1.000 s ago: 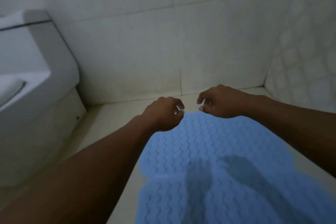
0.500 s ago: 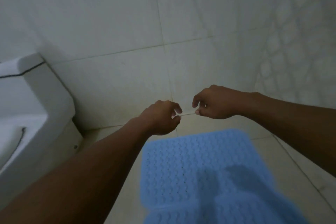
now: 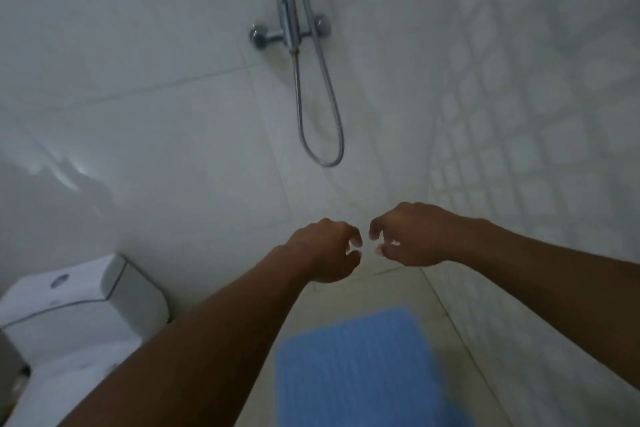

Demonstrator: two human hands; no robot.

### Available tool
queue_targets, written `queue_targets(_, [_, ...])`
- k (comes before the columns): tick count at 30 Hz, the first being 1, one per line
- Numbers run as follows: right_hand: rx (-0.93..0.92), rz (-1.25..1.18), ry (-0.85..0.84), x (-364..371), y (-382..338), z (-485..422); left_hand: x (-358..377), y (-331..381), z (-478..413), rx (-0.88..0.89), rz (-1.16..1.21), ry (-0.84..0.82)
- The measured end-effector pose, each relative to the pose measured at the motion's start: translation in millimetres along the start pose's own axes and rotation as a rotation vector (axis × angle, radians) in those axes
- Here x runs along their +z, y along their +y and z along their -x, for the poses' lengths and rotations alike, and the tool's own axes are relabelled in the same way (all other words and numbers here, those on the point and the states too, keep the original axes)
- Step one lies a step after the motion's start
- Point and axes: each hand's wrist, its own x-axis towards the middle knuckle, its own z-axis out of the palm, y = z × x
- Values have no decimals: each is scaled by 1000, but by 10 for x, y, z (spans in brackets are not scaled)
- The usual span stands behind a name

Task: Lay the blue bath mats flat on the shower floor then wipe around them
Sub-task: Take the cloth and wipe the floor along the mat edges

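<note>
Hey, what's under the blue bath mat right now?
The blue bath mat lies on the pale shower floor, which shows past its far and right edges. What lies directly beneath is covered and cannot be seen.

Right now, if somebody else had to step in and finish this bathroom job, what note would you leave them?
Left hand and right hand: both raised, fingers loosely curled, holding nothing.
Blue rectangular bath mat: flat on the pale tiled shower floor, below the hands.
Done: that mat looks laid; blur and the frame edge hide whether a second is down.
Left: wipe the floor around it; no cloth in view.
</note>
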Motion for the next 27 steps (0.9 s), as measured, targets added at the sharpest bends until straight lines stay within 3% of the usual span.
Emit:
queue_targets(8, [125, 187, 83, -1162, 317, 983, -1007, 813, -144, 149, -161, 89])
queue_targets(16, [562, 219, 121, -1349, 227, 2009, -1290, 1627, -410, 557, -254, 75])
queue_targets(22, [940, 232, 78, -1294, -457, 3216, -1243, 2690, 174, 953, -324, 44])
queue_targets(27, [1305, 215, 23, -1176, -1513, 4561, -1118, 3768, 1357, 1311, -289, 55])
